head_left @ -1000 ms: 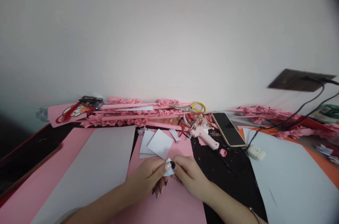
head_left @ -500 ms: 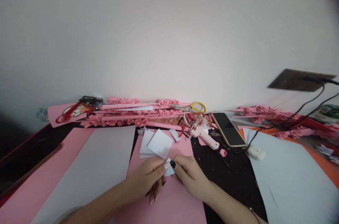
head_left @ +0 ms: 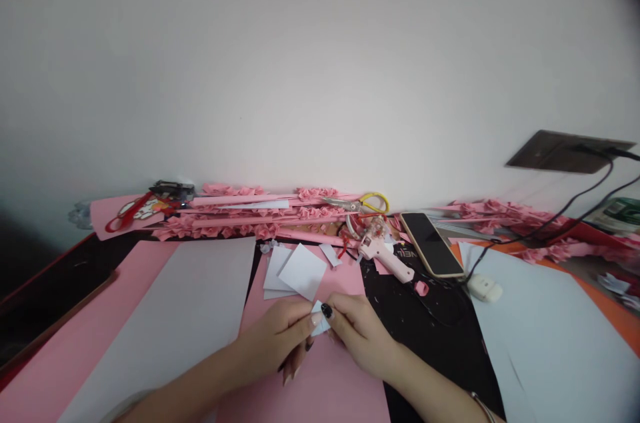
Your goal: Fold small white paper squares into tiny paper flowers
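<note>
Slightly shifted, partly folded paper (head_left: 322, 328) is pinched by left hand (head_left: 280, 336) and right hand (head_left: 359, 333); flat squares (head_left: 303, 271) are left beyond.

Both hands (head_left: 285, 336) pinch a small white paper piece (head_left: 321, 328).

Open for a low pass leftward of the left hand (head_left: 283, 336) over the flat white sheet (head_left: 175, 316), and rightward of the right hand (head_left: 357, 333) over the black worktop (head_left: 435, 343). Barred between both by a small white paper (head_left: 321, 326), straight ahead by loose white squares (head_left: 303, 271), then pink paper stems (head_left: 235, 221) along the wall (head_left: 320, 76). Cluttered ahead to the right with glue gun (head_left: 390, 260), phone (head_left: 433, 246) and thin black cable (head_left: 477, 262), just beside a white case (head_left: 485, 288).
</note>
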Motion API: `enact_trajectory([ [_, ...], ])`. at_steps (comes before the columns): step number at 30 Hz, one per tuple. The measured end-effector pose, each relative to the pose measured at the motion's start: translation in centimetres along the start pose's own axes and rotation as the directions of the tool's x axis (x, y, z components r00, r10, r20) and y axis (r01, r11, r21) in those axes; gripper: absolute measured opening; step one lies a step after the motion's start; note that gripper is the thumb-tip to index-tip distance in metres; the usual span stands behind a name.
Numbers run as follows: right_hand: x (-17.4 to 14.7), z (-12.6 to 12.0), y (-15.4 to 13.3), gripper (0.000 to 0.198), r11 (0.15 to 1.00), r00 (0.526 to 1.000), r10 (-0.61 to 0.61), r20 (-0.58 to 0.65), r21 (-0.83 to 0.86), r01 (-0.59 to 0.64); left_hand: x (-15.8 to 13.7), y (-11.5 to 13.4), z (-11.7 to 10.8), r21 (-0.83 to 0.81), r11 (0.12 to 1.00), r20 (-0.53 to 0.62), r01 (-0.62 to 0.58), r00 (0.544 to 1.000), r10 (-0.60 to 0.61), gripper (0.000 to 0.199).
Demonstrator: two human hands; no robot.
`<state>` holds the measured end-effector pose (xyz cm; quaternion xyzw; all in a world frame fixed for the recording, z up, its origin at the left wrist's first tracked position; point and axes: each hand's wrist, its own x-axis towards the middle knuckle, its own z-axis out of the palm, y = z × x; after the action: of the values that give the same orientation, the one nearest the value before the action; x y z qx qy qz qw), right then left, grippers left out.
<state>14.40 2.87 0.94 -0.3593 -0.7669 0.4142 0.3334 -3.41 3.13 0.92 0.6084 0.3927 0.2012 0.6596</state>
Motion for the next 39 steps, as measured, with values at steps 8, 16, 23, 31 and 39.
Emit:
enact_trajectory([
  [8,0.0,0.0,0.0,0.031,1.000,1.000,0.005,-0.019,-0.028,-0.005,0.2,-0.3,-0.1,-0.058,0.998,0.032,-0.034,0.999,0.036,0.032],
  [16,0.1,0.0,0.2,0.032,0.997,0.998,0.001,-0.063,-0.081,-0.006,1.0,-0.7,-0.5,-0.280,0.958,0.049,-0.063,0.996,0.079,0.027],
  [23,0.1,0.0,0.2,0.031,0.996,0.998,-0.002,-0.066,-0.089,-0.004,1.1,-0.2,-0.7,-0.395,0.919,0.035,0.008,0.999,0.006,0.029],
  [31,0.0,0.0,0.2,0.032,0.996,0.998,0.003,-0.059,-0.085,-0.008,0.8,0.3,-0.8,-0.410,0.908,0.042,0.082,0.997,-0.072,0.030],
  [39,0.1,-0.1,0.0,0.032,0.997,0.998,-0.002,-0.066,-0.080,-0.003,0.7,0.4,-1.1,-0.451,0.885,0.080,0.116,0.993,-0.089,0.025],
])
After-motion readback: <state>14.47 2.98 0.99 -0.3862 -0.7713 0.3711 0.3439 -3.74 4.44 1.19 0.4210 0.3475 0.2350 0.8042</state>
